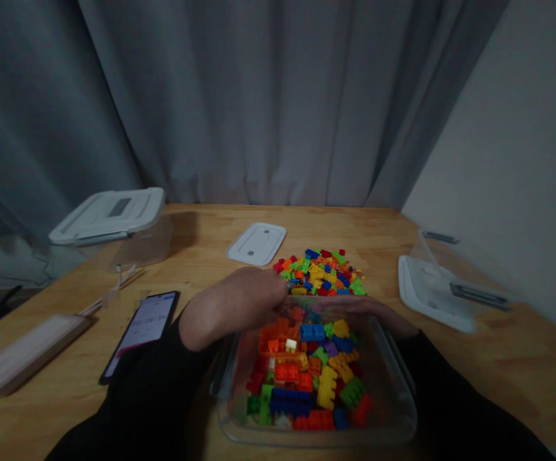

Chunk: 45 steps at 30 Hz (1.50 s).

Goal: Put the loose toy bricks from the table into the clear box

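Observation:
A clear plastic box [393, 358] stands right in front of me, with loose toy building bricks [326, 387] in many colours lying inside. My left hand [246, 294] is over the box's far left corner, its fingers curled, the tips hidden from me. What it grips, if anything, cannot be made out. Along the far rim lies my right hand [364, 308], fingers stretched leftwards and partly seen through the clear wall. Just beyond both hands is a heap of smaller mixed bricks [323, 272] on the table.
Behind the heap lies a white lid [257, 244] on the wooden table [201, 237]. A lidded clear box [148, 237] stands at left, near a phone [146, 326] and a pale pink-white bar [28, 352] with a cable. At right, another clear box [445, 275] rests on a white lid [407, 288].

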### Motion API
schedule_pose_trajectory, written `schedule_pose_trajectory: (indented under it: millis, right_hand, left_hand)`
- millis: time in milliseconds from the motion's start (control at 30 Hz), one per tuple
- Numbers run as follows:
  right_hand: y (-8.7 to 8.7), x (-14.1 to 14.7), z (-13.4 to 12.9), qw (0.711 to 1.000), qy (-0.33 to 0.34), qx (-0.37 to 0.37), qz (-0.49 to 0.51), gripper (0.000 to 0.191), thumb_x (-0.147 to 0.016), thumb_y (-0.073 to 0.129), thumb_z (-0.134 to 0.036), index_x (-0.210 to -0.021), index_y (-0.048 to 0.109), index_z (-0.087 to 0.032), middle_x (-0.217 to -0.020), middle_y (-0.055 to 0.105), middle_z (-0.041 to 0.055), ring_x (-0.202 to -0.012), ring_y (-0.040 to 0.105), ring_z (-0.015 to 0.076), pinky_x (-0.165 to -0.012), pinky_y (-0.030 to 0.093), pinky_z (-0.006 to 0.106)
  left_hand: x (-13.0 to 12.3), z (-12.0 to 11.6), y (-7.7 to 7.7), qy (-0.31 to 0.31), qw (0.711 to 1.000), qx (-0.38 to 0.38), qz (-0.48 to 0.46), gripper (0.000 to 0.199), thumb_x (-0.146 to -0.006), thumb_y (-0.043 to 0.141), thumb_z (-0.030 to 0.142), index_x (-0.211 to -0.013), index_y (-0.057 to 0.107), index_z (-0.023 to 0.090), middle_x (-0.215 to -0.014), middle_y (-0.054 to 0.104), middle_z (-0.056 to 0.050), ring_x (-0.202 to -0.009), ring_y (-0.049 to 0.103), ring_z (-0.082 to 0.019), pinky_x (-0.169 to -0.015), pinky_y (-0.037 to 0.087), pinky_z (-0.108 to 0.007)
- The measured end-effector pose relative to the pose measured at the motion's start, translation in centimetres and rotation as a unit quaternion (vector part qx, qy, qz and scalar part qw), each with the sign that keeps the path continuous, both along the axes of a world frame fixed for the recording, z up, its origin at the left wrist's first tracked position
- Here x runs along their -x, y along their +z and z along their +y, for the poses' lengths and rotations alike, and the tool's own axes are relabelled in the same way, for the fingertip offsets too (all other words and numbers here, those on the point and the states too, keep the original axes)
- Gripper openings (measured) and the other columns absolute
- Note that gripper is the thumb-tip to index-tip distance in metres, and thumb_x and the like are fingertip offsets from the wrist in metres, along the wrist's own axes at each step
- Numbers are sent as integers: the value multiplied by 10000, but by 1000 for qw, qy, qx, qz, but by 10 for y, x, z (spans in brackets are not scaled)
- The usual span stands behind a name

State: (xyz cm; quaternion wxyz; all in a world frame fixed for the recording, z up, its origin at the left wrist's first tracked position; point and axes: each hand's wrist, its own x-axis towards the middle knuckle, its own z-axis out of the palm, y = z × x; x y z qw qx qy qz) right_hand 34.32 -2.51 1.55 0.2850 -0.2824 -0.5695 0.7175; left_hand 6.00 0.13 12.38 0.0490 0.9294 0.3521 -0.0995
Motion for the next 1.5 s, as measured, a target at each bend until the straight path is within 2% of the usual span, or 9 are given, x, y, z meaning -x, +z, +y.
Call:
schedule_pose_trajectory:
  millis: [200, 333, 433, 567, 733, 833, 933, 1300, 1500]
  right_hand:
    - [4, -1, 1, 999, 2, -26, -20, 461, -952, 512, -348, -1366, 674, -224, -1494, 597, 51, -1444, 483, 255, -1255, 256, 447]
    - [4, 1, 1, 1000, 6, -13, -9, 471, -937, 528, -358, -1364, 674, -224, -1498, 592, 54, -1433, 498, 261, -1252, 267, 450]
    - [3, 1, 1, 1000, 4, -22, -16, 477, -931, 519, -358, -1363, 675, -231, -1491, 599, 47, -1465, 456, 255, -1256, 263, 448]
    - [2, -1, 1, 998, -9, -59, -31, 458, -941, 497, -351, -1337, 696, -237, -1466, 624, 39, -1477, 440, 246, -1275, 214, 435]
    - [-1, 0, 1, 999, -4, -36, -9, 450, -928, 526, -348, -1334, 698, -258, -1434, 651, 37, -1427, 505, 261, -1253, 272, 456]
    - [-1, 0, 2, 999, 1, -37, -7, 460, -936, 513, -340, -1352, 686, -252, -1459, 631, 32, -1443, 485, 256, -1259, 263, 450]
    - [0, -1, 3, 998, 3, -52, -25, 471, -946, 491, -342, -1368, 673, -239, -1474, 617, 34, -1471, 446, 247, -1268, 234, 448]
    - [-6, -4, 4, 999, -6, -49, -15, 465, -950, 501, -351, -1355, 684, -212, -1480, 612, 57, -1473, 443, 267, -1270, 222, 451]
    - [-5, -3, 4, 999, -6, -42, -7, 461, -938, 507, -337, -1340, 694, -215, -1459, 630, 54, -1431, 498, 260, -1268, 228, 450]
  left_hand:
    - [13, 13, 9, -1, 998, 17, -65, 166, -887, 649, 280, -928, 809, 299, -899, 806, -26, -791, 708, -185, -660, 435, -289]
    - [22, 32, 16, -14, 990, -4, -140, 187, -906, 630, 242, -993, 794, 258, -962, 809, -6, -850, 718, -160, -757, 461, -258]
    - [27, 54, 13, -11, 982, -39, -185, 219, -931, 600, 265, -1049, 779, 224, -1025, 804, -28, -908, 712, -161, -817, 463, -254]
    - [31, 88, -6, 22, 981, -55, -184, 266, -941, 583, 304, -1097, 773, 200, -1106, 797, -72, -977, 705, -185, -849, 466, -267]
    - [31, 128, -49, 52, 988, -44, -139, 274, -898, 594, 244, -1087, 787, 198, -1074, 807, -95, -922, 711, -200, -820, 469, -282]
    - [30, 144, -72, 59, 992, -16, -106, 229, -833, 652, 222, -998, 811, 210, -1012, 821, -90, -880, 719, -203, -780, 478, -272]
    - [29, 152, -87, 64, 994, 4, -83, 232, -786, 679, 181, -972, 810, 229, -996, 827, -69, -889, 718, -190, -770, 477, -244]
    - [24, 152, -96, 98, 994, 38, -42, 290, -755, 681, 141, -1011, 799, 209, -1036, 820, -80, -935, 724, -210, -769, 491, -260]
    - [24, 154, -98, 95, 994, 54, -30, 213, -892, 688, 288, -1057, 744, 166, -1049, 780, -81, -951, 709, -207, -877, 542, -375]
